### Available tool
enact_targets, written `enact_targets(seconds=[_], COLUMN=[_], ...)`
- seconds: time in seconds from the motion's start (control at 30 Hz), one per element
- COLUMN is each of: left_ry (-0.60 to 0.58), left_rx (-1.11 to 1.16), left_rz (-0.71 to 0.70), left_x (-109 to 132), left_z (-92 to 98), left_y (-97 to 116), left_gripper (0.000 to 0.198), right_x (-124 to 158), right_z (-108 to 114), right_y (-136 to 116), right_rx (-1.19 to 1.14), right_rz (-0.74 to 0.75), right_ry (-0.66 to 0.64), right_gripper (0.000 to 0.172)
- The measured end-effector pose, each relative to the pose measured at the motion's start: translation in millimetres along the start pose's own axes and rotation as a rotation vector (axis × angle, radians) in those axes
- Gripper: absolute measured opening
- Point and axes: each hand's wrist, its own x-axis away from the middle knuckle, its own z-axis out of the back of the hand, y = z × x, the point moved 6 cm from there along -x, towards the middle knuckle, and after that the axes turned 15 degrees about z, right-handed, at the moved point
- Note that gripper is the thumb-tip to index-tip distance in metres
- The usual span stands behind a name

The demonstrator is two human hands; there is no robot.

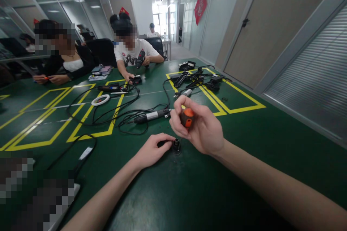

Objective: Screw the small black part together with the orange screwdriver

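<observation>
My right hand (202,126) is wrapped round the orange and black handle of a screwdriver (187,118), its butt end turned towards me. Fingers hide most of the tool. Lower and to the left, my left hand (154,149) rests on the green table, thumb and forefinger closed on a small dark cylindrical part (176,147). That part stands upright on the tabletop, just beneath the screwdriver. Whether the screwdriver's tip touches it I cannot make out.
Beyond my hands lies a silver and black corded tool (151,116) among loose cables. A white ring (100,100) and black devices (187,76) lie within yellow tape lines. Across the table, one person holds a power drill (140,59); another sits left. Blurred objects occupy the lower left.
</observation>
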Motion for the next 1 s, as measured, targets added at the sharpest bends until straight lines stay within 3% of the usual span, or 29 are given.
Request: enact_targets(seconds=[0.1, 0.27, 0.47, 0.7, 0.9, 1.0], left_ry=[0.005, 0.003, 0.014, 0.016, 0.014, 0.008], left_rx=[0.005, 0.002, -0.006, -0.004, 0.003, 0.007], left_rz=[0.003, -0.002, 0.002, -0.005, -0.005, -0.015], left_x=[-0.1, -0.9, -1.5, -2.0, -3.0, -2.5], left_z=[0.8, 1.2, 1.3, -0.2, -0.7, -0.6], left_y=[0.9, 1.2, -0.5, -0.2, -0.5, 1.4], left_gripper=[0.033, 0.033, 0.032, 0.031, 0.03, 0.028], right_x=[-1.1, -2.3, -1.0, -0.9, -0.5, -0.7], right_z=[1.6, 1.6, 0.2, 2.3, 1.3, 2.6], right_y=[-0.5, 1.7, 0.4, 2.3, -0.2, -0.1], right_rx=[0.033, 0.042, -0.008, 0.023, -0.001, 0.034], right_rz=[0.011, -0.021, -0.025, -0.042, -0.023, -0.03], right_ry=[0.01, -0.003, -0.009, 0.013, -0.004, -0.003], right_gripper=[0.026, 0.042, 0.023, 0.041, 0.025, 0.027])
